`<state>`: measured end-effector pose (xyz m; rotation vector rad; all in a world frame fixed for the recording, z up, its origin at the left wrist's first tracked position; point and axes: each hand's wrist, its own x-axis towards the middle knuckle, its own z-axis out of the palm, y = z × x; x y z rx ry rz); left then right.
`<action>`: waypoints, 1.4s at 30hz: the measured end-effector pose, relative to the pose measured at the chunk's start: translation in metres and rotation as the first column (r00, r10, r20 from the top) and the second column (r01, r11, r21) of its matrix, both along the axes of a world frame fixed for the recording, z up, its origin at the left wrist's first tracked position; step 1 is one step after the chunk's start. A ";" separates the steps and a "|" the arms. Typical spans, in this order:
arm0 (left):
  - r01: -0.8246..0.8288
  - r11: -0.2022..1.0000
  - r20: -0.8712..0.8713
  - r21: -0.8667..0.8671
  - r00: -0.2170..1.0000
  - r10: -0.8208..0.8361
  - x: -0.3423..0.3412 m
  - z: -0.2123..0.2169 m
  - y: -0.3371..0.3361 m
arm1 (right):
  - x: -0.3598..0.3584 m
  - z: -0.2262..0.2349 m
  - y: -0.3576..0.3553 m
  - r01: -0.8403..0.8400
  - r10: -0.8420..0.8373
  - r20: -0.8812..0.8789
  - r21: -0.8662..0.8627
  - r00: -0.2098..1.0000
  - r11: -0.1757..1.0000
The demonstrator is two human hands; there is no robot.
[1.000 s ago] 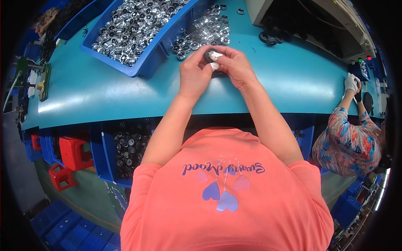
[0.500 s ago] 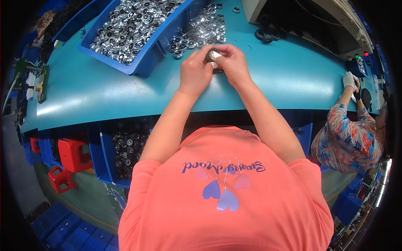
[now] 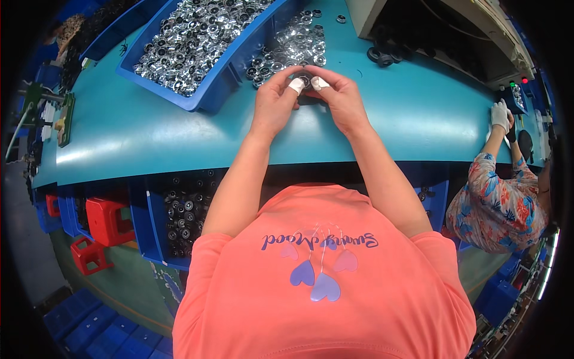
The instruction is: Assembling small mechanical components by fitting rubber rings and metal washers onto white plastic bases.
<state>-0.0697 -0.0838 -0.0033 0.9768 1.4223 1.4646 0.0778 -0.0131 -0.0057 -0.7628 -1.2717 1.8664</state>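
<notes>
Between my hands, above the blue-green tabletop, is a small round black wheel [image 3: 305, 78] with a shiny centre. My left hand [image 3: 275, 103] grips its left side, and my right hand [image 3: 342, 100] grips its right. Both thumbs wear white coverings and press on the upper face, while the fingers curl around the far edge. A dark thing [image 3: 310, 100] shows just below the wheel, partly covered by my hands; its kind is unclear. Beyond my fingers lies a loose heap of silver-and-black round parts [image 3: 299, 45].
A blue tub [image 3: 206, 103] full of similar shiny parts stands at left. Black rings [image 3: 382, 57] lie by a pale machine housing [image 3: 359, 18] at far right. Under the table edge sits a blue bin [image 3: 142, 224] of dark wheels. A co-worker's gloved hand [image 3: 500, 115] is at right.
My hands have turned and spread slightly, so the thumbs now lie side by side on the wheel and its face shows. Before, the fingers mostly covered it.
</notes>
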 end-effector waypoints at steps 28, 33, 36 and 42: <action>-0.009 0.999 0.094 0.051 0.996 0.004 0.002 -0.006 0.004 | -0.004 -0.016 -0.012 0.084 -0.083 -0.037 0.035 0.996 0.996; -0.155 0.982 -0.110 0.111 0.980 0.167 0.012 -0.013 0.009 | -0.003 -0.016 -0.015 0.118 -0.149 0.098 0.273 0.984 0.955; -0.184 0.976 -0.251 0.119 0.945 0.209 0.014 -0.010 0.011 | -0.005 -0.020 -0.017 0.128 -0.179 0.136 0.320 0.974 0.939; 0.037 0.997 0.199 0.062 0.979 -0.049 -0.005 -0.007 0.003 | -0.007 -0.014 -0.009 0.071 -0.071 -0.026 -0.002 0.997 0.997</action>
